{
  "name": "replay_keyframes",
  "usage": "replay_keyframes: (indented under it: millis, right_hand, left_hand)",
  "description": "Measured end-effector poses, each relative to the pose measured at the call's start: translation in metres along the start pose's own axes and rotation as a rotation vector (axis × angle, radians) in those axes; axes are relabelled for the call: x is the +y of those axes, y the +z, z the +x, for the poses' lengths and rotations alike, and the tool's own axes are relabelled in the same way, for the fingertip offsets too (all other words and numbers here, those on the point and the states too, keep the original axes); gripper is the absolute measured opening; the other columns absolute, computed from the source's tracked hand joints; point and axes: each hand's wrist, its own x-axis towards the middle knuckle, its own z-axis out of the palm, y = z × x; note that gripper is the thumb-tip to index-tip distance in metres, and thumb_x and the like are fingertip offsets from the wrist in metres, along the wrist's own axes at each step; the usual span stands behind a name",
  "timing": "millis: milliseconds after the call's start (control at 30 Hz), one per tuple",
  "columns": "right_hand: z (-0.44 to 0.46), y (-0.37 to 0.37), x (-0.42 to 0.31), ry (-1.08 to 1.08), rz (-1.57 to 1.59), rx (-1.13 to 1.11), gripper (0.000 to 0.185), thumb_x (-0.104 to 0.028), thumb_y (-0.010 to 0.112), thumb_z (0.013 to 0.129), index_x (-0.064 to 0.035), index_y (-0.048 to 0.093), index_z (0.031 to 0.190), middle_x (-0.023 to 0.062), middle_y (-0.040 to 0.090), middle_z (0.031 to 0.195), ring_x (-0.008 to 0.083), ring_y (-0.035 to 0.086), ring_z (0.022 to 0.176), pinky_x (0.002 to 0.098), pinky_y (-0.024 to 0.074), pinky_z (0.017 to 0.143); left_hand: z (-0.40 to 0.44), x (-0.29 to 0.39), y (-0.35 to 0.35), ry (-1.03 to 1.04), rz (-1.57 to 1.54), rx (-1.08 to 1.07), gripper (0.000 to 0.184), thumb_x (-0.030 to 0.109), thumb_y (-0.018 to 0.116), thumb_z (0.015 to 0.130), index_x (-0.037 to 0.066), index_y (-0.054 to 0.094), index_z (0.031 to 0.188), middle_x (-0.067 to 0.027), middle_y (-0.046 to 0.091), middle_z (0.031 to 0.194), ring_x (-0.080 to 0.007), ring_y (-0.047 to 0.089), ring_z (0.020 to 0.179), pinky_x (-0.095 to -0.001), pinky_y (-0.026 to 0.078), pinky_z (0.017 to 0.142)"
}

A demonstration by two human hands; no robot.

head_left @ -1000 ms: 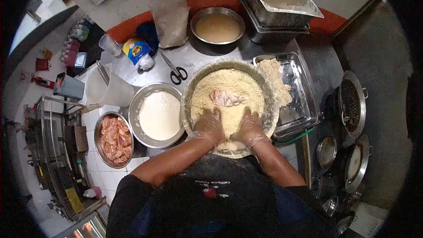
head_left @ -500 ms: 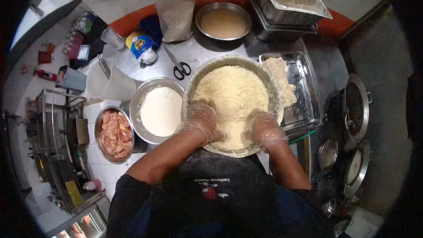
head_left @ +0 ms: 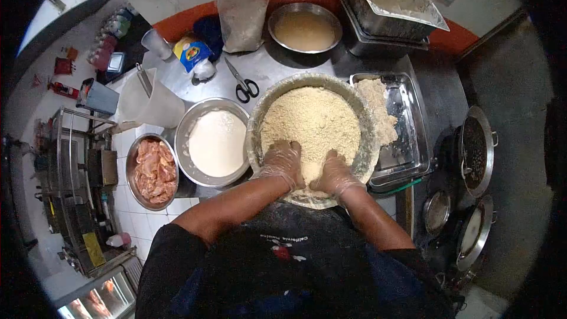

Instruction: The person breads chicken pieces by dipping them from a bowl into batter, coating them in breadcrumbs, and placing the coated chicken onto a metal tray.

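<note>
Pale-yellow crumbs [head_left: 319,112], granular and lumpy, lie in a round, crusted bowl [head_left: 254,142]. Left hand [head_left: 282,162] and right hand [head_left: 333,174], clear-gloved, set apart, fingers partly buried near the rim; grip cannot be told.

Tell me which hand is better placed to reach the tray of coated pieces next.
Probably the right hand: it is in the big bowl on the side nearer the tray; the left hand would have to reach across it.
</note>
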Motion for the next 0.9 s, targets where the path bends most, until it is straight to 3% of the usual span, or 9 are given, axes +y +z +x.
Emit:
replay_keyframes:
  millis: [267, 367, 433, 500, 567, 633, 767, 833, 900]
  right_hand:
    - [0.017, 0.011, 0.018, -0.08, 0.719, 0.011, 0.091, -0.027, 0.087, 0.065, 0.0088, 0.041, 0.135, 0.0274, 0.058, 0.123, 0.0356, 0.059, 0.119, 0.0376, 0.0472, 0.104]
    - [0.017, 0.004, 0.02, -0.249, 0.869, 0.172, 0.104, -0.028, 0.086, 0.067, 0.0132, 0.031, 0.145, 0.0324, 0.056, 0.131, 0.0384, 0.058, 0.123, 0.0393, 0.0469, 0.106]
    - [0.014, -0.014, 0.029, -0.339, 0.825, 0.214, 0.098, -0.026, 0.084, 0.069, 0.0121, 0.035, 0.144, 0.0315, 0.057, 0.132, 0.0389, 0.058, 0.123, 0.0404, 0.0464, 0.106]
    - [0.006, -0.039, 0.03, -0.417, 0.792, 0.261, 0.091, -0.024, 0.083, 0.071, 0.011, 0.039, 0.143, 0.0306, 0.057, 0.133, 0.0394, 0.059, 0.123, 0.0414, 0.0459, 0.107]
    - [0.002, -0.069, 0.027, -0.288, 0.303, 0.39, 0.075, -0.011, 0.078, 0.079, 0.0044, 0.042, 0.143, 0.0279, 0.055, 0.136, 0.0391, 0.056, 0.126, 0.041, 0.0439, 0.109]
    - [0.033, -0.064, 0.032, -0.376, 0.218, 0.522, 0.071, -0.018, 0.076, 0.083, 0.0009, 0.045, 0.144, 0.0285, 0.052, 0.141, 0.0422, 0.053, 0.13, 0.0444, 0.0432, 0.11]
    - [0.076, -0.066, 0.029, -0.46, 0.021, 0.531, 0.077, -0.029, 0.078, 0.082, 0.0011, 0.045, 0.145, 0.0265, 0.056, 0.138, 0.0407, 0.053, 0.129, 0.0443, 0.0429, 0.11]
    - [0.066, -0.073, 0.028, -0.489, 0.087, 0.306, 0.079, -0.031, 0.081, 0.08, 0.0, 0.047, 0.144, 0.0255, 0.059, 0.134, 0.04, 0.056, 0.127, 0.0432, 0.0451, 0.108]
    - [0.088, -0.058, 0.042, -0.566, 0.191, 0.217, 0.081, -0.029, 0.086, 0.074, -0.0021, 0.05, 0.142, 0.023, 0.062, 0.131, 0.0367, 0.06, 0.124, 0.0409, 0.0478, 0.105]
  left_hand:
    - [0.02, -0.007, 0.01, 0.024, -0.269, 0.065, 0.084, 0.028, 0.091, 0.06, -0.007, 0.051, 0.125, -0.0313, 0.06, 0.12, -0.0433, 0.064, 0.112, -0.045, 0.054, 0.097]
    - [0.044, -0.023, 0.032, 0.168, -0.447, 0.104, 0.079, 0.026, 0.091, 0.062, -0.006, 0.052, 0.123, -0.0311, 0.063, 0.114, -0.0425, 0.065, 0.109, -0.044, 0.054, 0.097]
    - [0.033, -0.026, 0.015, 0.291, -0.472, 0.192, 0.076, 0.025, 0.09, 0.064, -0.006, 0.053, 0.123, -0.0303, 0.065, 0.111, -0.042, 0.065, 0.108, -0.0438, 0.054, 0.097]
    - [0.005, -0.025, -0.029, 0.076, -0.527, 0.191, 0.08, 0.035, 0.089, 0.066, -0.004, 0.055, 0.127, -0.0274, 0.068, 0.113, -0.0411, 0.067, 0.107, -0.0433, 0.053, 0.096]
    - [0.01, -0.032, -0.041, 0.156, -0.451, 0.264, 0.084, 0.037, 0.086, 0.071, -0.005, 0.051, 0.135, -0.0298, 0.066, 0.117, -0.0406, 0.064, 0.113, -0.0445, 0.05, 0.101]
    - [0.032, -0.029, -0.036, 0.151, -0.154, 0.811, 0.083, 0.037, 0.082, 0.077, -0.003, 0.049, 0.141, -0.0298, 0.065, 0.119, -0.04, 0.063, 0.116, -0.0459, 0.048, 0.103]
    - [0.077, -0.037, -0.04, 0.274, 0.016, 0.742, 0.078, 0.036, 0.079, 0.08, 0.0, 0.049, 0.142, -0.0271, 0.066, 0.119, -0.0397, 0.063, 0.116, -0.0463, 0.049, 0.101]
    - [0.072, -0.036, -0.055, 0.311, -0.038, 0.318, 0.076, 0.035, 0.079, 0.079, 0.003, 0.05, 0.142, -0.0256, 0.067, 0.117, -0.0404, 0.064, 0.112, -0.0471, 0.05, 0.098]
    - [0.083, -0.038, -0.047, 0.326, -0.04, 0.242, 0.076, 0.033, 0.082, 0.075, 0.008, 0.052, 0.14, -0.0237, 0.069, 0.114, -0.0409, 0.066, 0.108, -0.0467, 0.051, 0.096]
